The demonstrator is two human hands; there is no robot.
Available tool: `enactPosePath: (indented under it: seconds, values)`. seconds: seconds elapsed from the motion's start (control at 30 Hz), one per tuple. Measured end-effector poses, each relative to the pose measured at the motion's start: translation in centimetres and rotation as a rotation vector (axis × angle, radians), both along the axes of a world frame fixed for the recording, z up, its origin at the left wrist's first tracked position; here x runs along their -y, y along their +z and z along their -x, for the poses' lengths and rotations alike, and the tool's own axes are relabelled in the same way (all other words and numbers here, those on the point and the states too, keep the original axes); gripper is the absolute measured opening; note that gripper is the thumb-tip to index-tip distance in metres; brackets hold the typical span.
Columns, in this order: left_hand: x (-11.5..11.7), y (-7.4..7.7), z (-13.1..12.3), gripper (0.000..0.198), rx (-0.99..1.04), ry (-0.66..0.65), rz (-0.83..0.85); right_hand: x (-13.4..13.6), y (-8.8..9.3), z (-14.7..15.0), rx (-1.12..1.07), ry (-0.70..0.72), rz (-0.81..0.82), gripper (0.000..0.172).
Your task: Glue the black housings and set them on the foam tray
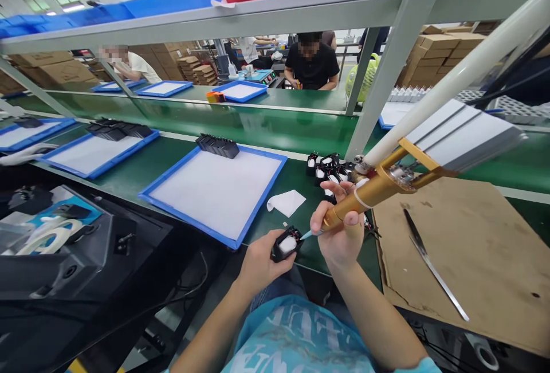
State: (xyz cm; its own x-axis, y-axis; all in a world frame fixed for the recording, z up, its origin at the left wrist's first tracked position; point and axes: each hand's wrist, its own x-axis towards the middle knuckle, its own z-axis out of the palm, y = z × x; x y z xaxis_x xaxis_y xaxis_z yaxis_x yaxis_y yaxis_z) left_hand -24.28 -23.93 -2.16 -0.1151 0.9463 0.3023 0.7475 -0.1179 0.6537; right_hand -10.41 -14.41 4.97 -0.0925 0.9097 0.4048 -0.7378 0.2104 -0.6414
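My left hand (262,261) is closed around a small black casing (287,244) with a white part and thin wires inside. My right hand (341,227) wraps round a gold-coloured glue dispensing gun (358,201), whose pale blue nozzle tip (306,235) points at the right edge of the casing. Whether the tip touches it I cannot tell. Just beyond my right hand lie several similar black casings (329,168) with white parts. A folded white cloth or paper (287,203) rests on the green bench to the left of them.
A blue-rimmed tray (258,221) holds a row of black casings (217,146) at its far edge. Further left is another blue-rimmed tray (101,172). Tweezers (433,264) lie on cardboard (481,235) at right. A slanted white pole (455,75) and a shelf (322,12) stand ahead; people sit beyond.
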Motion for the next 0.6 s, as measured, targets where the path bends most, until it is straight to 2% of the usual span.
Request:
enactPosePath:
  seconds: [0.27,0.47,0.6]
  values:
    - [0.3,0.5,-0.5,0.035,-0.014,-0.028,-0.088,0.3,-0.2,-0.3,0.007,-0.010,-0.031,0.026]
    - [0.5,0.0,-0.6,0.036,-0.036,-0.012,-0.156,0.6,-0.1,-0.4,-0.015,0.023,-0.027,0.043]
    - [0.5,-0.5,-0.7,0.037,-0.053,0.034,-0.179,0.8,0.2,-0.3,0.001,0.028,-0.022,0.044]
